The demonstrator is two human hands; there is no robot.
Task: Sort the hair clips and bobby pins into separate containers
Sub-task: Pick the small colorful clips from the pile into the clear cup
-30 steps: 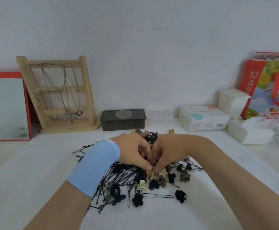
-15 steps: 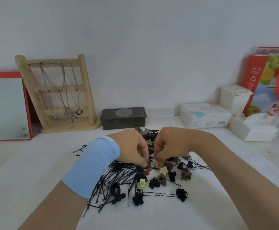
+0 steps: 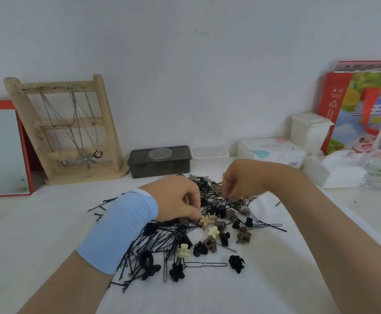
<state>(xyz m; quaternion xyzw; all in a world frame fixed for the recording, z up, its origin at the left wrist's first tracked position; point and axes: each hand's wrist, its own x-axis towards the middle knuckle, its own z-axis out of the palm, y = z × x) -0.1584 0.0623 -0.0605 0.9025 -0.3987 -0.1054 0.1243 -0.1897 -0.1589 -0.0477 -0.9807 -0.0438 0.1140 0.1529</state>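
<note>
**Both hands deep in the clip-and-pin pile**

Far left there's a red-framed mirror (image 3: 0, 148) leaning up, then a wooden jewelry stand (image 3: 65, 130) with necklaces (image 3: 81, 132) hanging on it. The left hand (image 3: 176, 198), with a light blue wristband (image 3: 119, 230), is down on the near-left side of the heap, fingers (image 3: 191, 211) curled tight right beside a beige claw clip (image 3: 205, 220). Can't honestly tell if it's actually pinching anything.

The pile itself sits mid-surface (image 3: 37, 234) on the white cover: black bobby pins (image 3: 153, 243) mostly fanned out on the left, little claw clips (image 3: 225, 225) in black, brown and cream mixed in to the right and nearer. One black clip (image 3: 236, 263) sits a bit apart at the near edge.

Behind the pile, against the wall: a dark lidded container (image 3: 159, 160) and just beside it a clear container (image 3: 209, 152).

The right hand (image 3: 241, 180) is at the far-right side of the pile, fingers bunched down into the pins. Whether it has one, can't tell.

Far right: a white wipes pack (image 3: 273, 150), a small white bin (image 3: 309, 132), and a colourful red box (image 3: 364, 109).
</note>
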